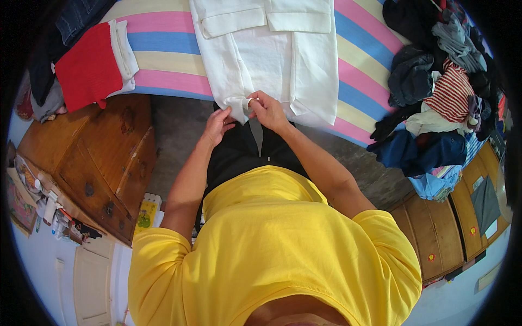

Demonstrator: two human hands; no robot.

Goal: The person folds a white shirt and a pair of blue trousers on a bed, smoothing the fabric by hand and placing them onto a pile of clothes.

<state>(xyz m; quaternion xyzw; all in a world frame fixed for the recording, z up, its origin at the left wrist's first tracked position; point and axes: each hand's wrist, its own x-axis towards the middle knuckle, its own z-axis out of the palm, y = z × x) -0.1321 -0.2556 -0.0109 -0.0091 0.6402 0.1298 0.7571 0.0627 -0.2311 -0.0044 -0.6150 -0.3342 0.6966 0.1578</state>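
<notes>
A white garment [266,60] with two flap-like bands, perhaps a jacket, lies spread on the striped bed, its near end at the bed's front edge. My left hand [218,126] pinches the near left corner of the cloth, which is bunched up and turned over. Close beside it, my right hand [267,111] grips the same bunched edge between thumb and fingers. The garment's near right corner lies loose on the stripes. The fingertips of both hands are partly hidden by the folds.
Left of the garment is a folded red and white piece of clothing [92,65]. A heap of mixed clothes [435,98] covers the bed's right end. A wooden cabinet [98,157] stands at the left, wooden furniture [435,233] at the lower right.
</notes>
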